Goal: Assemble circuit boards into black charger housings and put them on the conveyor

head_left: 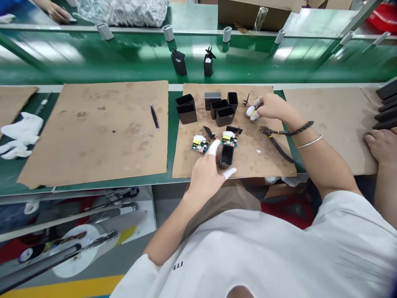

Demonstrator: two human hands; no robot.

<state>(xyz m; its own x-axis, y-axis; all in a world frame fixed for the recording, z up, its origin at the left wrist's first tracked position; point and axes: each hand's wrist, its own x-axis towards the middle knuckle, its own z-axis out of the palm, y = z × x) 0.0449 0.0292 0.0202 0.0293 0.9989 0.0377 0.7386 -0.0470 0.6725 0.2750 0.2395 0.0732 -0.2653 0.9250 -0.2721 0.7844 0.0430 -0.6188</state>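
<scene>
My right hand (269, 108), with white covers on its fingertips, pinches a small circuit board (250, 111) with a white blob; a black plug piece (246, 100) sits beside it. My left hand (206, 169) is spread around an open black case (226, 156) near the mat's front edge, index finger to its left and thumb just below it. Whether the fingers touch the case I cannot tell. Two more circuit boards (200, 143) with yellow and white parts lie beyond the left hand. Cutting pliers (276, 142) lie below my right wrist.
Several open black cases (225, 116) stand at the back of the cardboard mat (186, 163). Two black cases with plugs (178, 63) stand on the green surface beyond. Tweezers (154, 117) and white gloves (23, 134) lie left. Other people's hands (383, 145) show right and far left.
</scene>
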